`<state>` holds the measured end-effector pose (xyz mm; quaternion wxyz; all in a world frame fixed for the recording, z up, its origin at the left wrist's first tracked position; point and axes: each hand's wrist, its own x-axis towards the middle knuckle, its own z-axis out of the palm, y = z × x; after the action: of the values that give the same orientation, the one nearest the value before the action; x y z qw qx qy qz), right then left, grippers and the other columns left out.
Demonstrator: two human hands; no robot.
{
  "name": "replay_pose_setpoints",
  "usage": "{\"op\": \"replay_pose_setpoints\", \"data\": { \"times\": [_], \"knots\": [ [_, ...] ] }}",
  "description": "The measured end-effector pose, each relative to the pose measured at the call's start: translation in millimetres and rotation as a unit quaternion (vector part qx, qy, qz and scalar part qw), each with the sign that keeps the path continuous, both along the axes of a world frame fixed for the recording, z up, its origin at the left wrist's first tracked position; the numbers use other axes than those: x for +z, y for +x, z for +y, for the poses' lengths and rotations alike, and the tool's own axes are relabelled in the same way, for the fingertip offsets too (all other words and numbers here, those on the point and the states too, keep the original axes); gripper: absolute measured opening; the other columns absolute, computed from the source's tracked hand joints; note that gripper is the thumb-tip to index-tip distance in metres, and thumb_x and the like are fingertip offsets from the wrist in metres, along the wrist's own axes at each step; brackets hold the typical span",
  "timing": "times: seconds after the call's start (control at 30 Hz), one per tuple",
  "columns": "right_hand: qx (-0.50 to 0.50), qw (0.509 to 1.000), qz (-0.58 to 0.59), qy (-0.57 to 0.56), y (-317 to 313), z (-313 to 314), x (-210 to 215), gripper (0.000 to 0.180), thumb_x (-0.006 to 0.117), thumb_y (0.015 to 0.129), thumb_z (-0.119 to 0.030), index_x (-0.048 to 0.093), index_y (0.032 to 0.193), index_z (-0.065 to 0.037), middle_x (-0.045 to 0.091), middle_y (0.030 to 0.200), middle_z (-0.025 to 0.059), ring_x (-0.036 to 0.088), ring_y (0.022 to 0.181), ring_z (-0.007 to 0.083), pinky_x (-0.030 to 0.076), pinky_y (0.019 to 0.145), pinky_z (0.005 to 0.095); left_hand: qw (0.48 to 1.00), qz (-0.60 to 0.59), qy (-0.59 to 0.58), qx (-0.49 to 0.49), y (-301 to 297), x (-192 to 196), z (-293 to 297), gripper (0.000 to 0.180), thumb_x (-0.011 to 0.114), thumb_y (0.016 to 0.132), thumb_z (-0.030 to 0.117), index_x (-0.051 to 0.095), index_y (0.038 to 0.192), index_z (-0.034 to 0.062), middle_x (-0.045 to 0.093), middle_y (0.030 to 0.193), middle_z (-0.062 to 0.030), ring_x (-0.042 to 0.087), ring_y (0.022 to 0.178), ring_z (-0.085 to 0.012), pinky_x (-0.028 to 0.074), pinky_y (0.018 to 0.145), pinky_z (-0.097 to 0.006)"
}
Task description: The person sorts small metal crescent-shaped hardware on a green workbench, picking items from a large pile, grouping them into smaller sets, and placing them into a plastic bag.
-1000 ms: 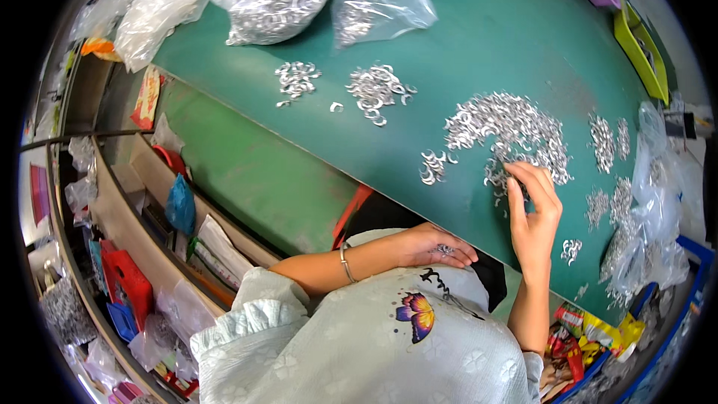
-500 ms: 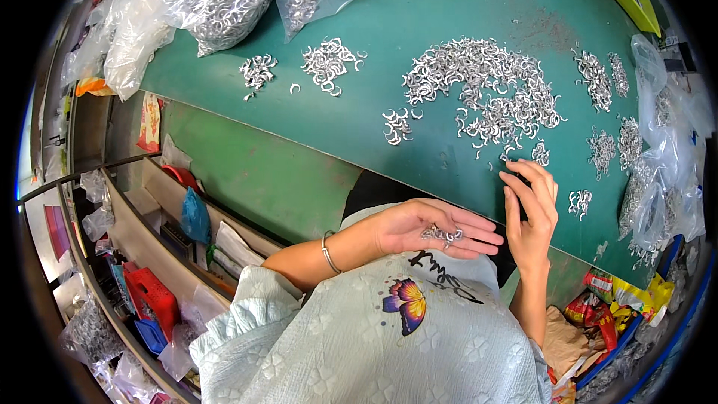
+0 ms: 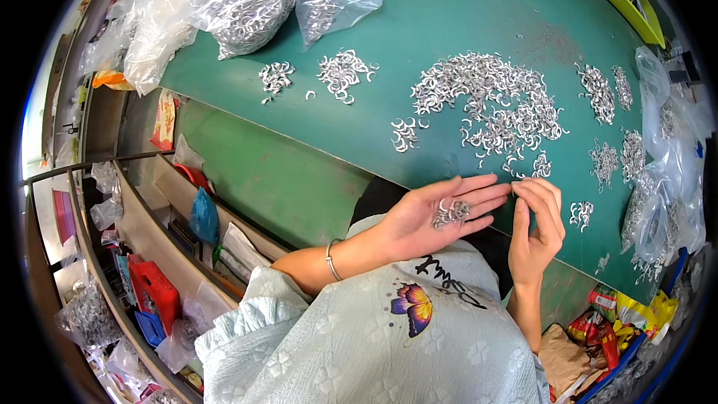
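Curved silvery metal pieces (image 3: 523, 116): large heap (image 3: 464, 78) is left on green tabletop (image 3: 336, 135); smaller clusters (image 3: 344, 73) already lie apart. Left hand (image 3: 420, 223), opened flat, palm up, bears several. Right hand (image 3: 538, 221) half-curled; whether it pinches one, cannot tell.

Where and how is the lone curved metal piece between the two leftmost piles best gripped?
Probably pinch the curved metal piece from above, across its outer arc: it lies low on the green table, C-shaped and apart from both piles.
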<state>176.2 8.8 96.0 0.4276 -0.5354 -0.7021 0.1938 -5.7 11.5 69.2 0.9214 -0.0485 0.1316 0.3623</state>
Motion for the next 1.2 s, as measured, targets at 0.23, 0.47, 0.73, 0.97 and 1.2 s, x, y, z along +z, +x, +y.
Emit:
{"op": "replay_pose_setpoints", "data": {
  "times": [0.23, 0.47, 0.73, 0.97, 1.2],
  "knots": [
    [0.042, 0.999, -0.009, -0.006, -16.3, 7.6, -4.9, 0.016, 0.062, 0.079, 0.010, 0.068, 0.092, 0.003, 0.066, 0.096, 0.0118, 0.059, 0.094, 0.0287, 0.047, 0.082, 0.0364, 0.998, 0.052, -0.038, -0.021, -16.8, 2.5, -15.0, 0.050, 0.052, 0.097, 0.008, 0.034, 0.142, -0.0010, 0.042, 0.141, -0.0213, 0.045, 0.130, -0.0302, 0.041, 0.108, -0.037],
    [0.082, 0.995, -0.007, -0.059, -36.5, 26.7, -11.8, 0.024, 0.062, 0.082, 0.005, 0.065, 0.106, 0.002, 0.065, 0.102, 0.0149, 0.058, 0.100, 0.0322, 0.045, 0.089, 0.0389, 0.997, 0.075, 0.008, 0.031, -46.8, -18.6, -29.7, 0.030, 0.053, 0.099, 0.024, 0.061, 0.115, 0.0004, 0.064, 0.085, -0.0037, 0.060, 0.079, -0.0117, 0.048, 0.067, -0.017],
    [0.185, 0.978, -0.077, -0.050, -78.9, 47.1, -23.3, 0.038, 0.059, 0.086, -0.001, 0.056, 0.124, 0.001, 0.057, 0.130, 0.0135, 0.051, 0.122, 0.0344, 0.039, 0.100, 0.0431, 0.961, 0.231, -0.148, -0.024, -60.1, -29.0, -33.6, 0.041, 0.042, 0.100, 0.023, 0.054, 0.122, -0.0095, 0.063, 0.112, -0.0210, 0.062, 0.105, -0.0276, 0.049, 0.095, -0.038],
    [0.235, 0.964, -0.113, -0.055, -89.2, 48.6, -24.7, 0.039, 0.061, 0.083, 0.001, 0.057, 0.122, 0.001, 0.057, 0.129, 0.0148, 0.050, 0.124, 0.0343, 0.040, 0.099, 0.0445, 0.993, -0.007, -0.100, -0.059, -80.0, -57.3, -16.2, 0.054, 0.032, 0.099, 0.027, 0.044, 0.129, -0.0155, 0.049, 0.132, -0.0302, 0.044, 0.127, -0.0467, 0.032, 0.111, -0.053],
    [0.262, 0.959, -0.098, -0.052, -92.8, 52.4, -20.2, 0.043, 0.064, 0.081, -0.002, 0.056, 0.123, 0.002, 0.054, 0.132, 0.0146, 0.048, 0.126, 0.0343, 0.040, 0.101, 0.0452, 0.991, -0.108, -0.063, -0.043, -80.2, -84.0, -14.5, 0.060, 0.035, 0.094, 0.030, 0.043, 0.126, -0.0191, 0.047, 0.133, -0.0326, 0.041, 0.127, -0.0500, 0.024, 0.112, -0.060]
  ]
}}
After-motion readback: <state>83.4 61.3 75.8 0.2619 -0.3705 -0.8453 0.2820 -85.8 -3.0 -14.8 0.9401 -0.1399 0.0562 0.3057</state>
